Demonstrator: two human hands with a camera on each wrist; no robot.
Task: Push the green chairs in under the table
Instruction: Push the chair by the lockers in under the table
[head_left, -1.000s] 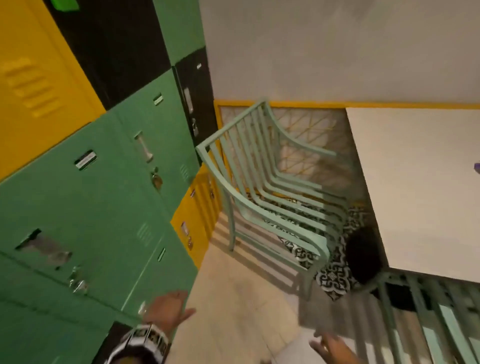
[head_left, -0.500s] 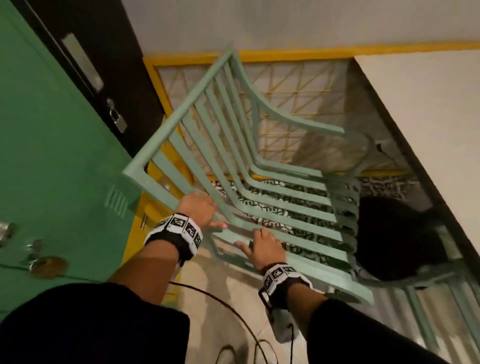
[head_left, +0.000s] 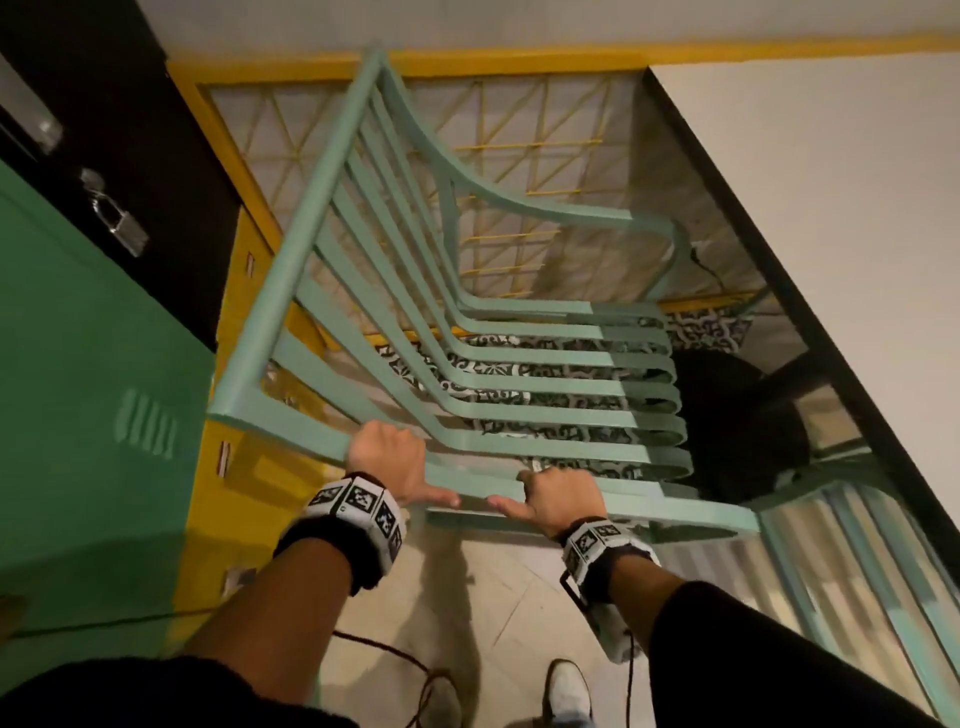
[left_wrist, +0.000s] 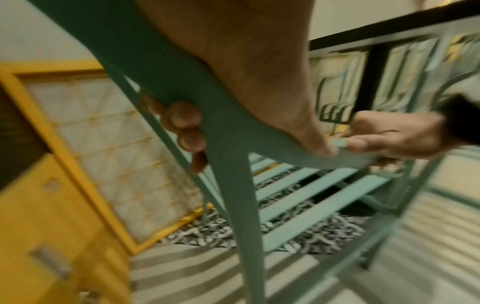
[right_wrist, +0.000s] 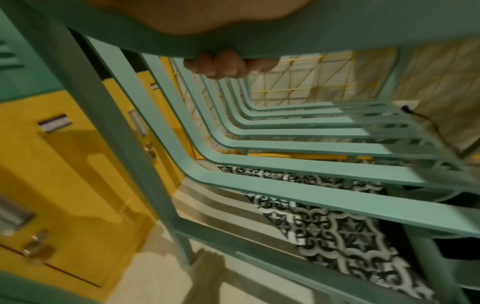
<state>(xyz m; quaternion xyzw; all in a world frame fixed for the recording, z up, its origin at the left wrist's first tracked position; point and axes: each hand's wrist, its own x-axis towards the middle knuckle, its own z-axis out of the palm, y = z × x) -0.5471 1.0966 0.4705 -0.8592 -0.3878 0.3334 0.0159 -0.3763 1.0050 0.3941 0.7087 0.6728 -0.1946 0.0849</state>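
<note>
A pale green slatted chair (head_left: 519, 358) stands between the lockers and the white table (head_left: 831, 234), its seat facing the table. My left hand (head_left: 387, 457) grips the chair's near armrest close to the backrest, and its fingers (left_wrist: 187, 127) curl under the rail. My right hand (head_left: 558, 499) grips the same armrest a little further right, with fingers (right_wrist: 223, 65) wrapped under it and the thumb lying along the rail. A second green chair (head_left: 857, 571) stands at the lower right, partly under the table's black edge.
Green, yellow and black lockers (head_left: 93, 415) line the left side, close to the chair's back; one bears a padlock (head_left: 122, 223). A yellow-framed mesh panel (head_left: 519, 156) closes the far side. The table's black round base (head_left: 743, 415) sits just beyond the seat. A cable (head_left: 395, 654) lies on the floor by my shoe.
A second ago both hands hung low, away from the chair. They reached the near armrest with fingers spread, and now both have curled round it.
</note>
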